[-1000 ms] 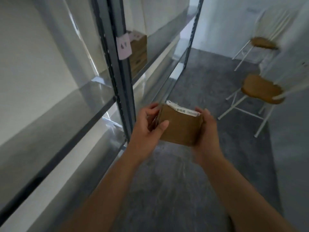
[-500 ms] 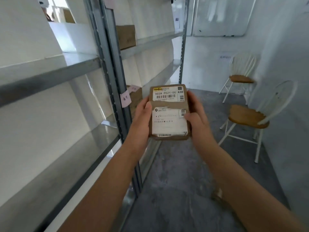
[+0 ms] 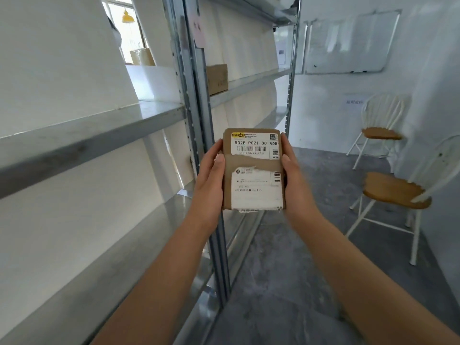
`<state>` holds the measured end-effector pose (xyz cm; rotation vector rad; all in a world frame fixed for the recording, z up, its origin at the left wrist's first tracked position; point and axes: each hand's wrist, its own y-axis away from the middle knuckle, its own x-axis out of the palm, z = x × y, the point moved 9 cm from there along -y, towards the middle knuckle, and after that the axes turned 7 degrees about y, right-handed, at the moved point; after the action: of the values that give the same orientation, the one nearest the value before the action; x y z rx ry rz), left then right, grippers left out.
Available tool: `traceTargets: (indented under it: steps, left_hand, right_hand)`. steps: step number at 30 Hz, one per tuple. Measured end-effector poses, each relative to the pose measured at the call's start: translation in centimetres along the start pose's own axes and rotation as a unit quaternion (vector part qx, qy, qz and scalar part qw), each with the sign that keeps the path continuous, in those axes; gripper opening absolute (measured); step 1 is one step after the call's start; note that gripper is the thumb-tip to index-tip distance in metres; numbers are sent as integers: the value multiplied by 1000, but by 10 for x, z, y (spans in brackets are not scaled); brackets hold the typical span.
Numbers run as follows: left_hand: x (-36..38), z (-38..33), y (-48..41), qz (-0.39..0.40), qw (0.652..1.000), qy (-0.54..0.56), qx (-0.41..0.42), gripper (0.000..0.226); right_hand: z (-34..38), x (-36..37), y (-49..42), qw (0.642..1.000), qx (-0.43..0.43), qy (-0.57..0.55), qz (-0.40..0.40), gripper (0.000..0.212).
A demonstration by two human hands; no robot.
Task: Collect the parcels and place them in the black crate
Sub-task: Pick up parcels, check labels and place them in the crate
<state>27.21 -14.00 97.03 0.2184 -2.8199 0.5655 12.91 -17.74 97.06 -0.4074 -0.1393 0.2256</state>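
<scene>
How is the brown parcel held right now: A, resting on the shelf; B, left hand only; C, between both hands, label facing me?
C: the left hand and right hand grip opposite sides of the parcel, its printed label toward the camera.

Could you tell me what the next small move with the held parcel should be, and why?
Probably lower the parcel and turn to look for the black crate: the left hand and right hand hold its sides, its label faces the camera, and no crate shows in this view.
</scene>
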Motion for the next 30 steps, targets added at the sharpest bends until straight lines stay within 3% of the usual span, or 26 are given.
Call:
traceTargets:
  steps: [6, 10, 15, 21, 30]
  left_hand:
    - [-26, -16, 19, -64, 997, -23, 38, 53]
    - [-38, -32, 29, -82, 994, -45, 63, 50]
    - [-57, -57, 59, -166, 974, -123, 95, 58]
    - [-85, -75, 136, -306, 934, -138, 123, 51]
    - [-122, -126, 307, -506, 831, -165, 161, 46]
  right_hand:
    - [-12, 36, -2, 998, 16, -28, 57, 53]
    - [-8, 63, -8, 993, 5, -23, 118, 43]
    - [5, 105, -5, 975, -12, -45, 219, 38]
    - [5, 160, 44, 927, 1, -122, 354, 48]
    - [27, 260, 187, 823, 57, -189, 533, 44]
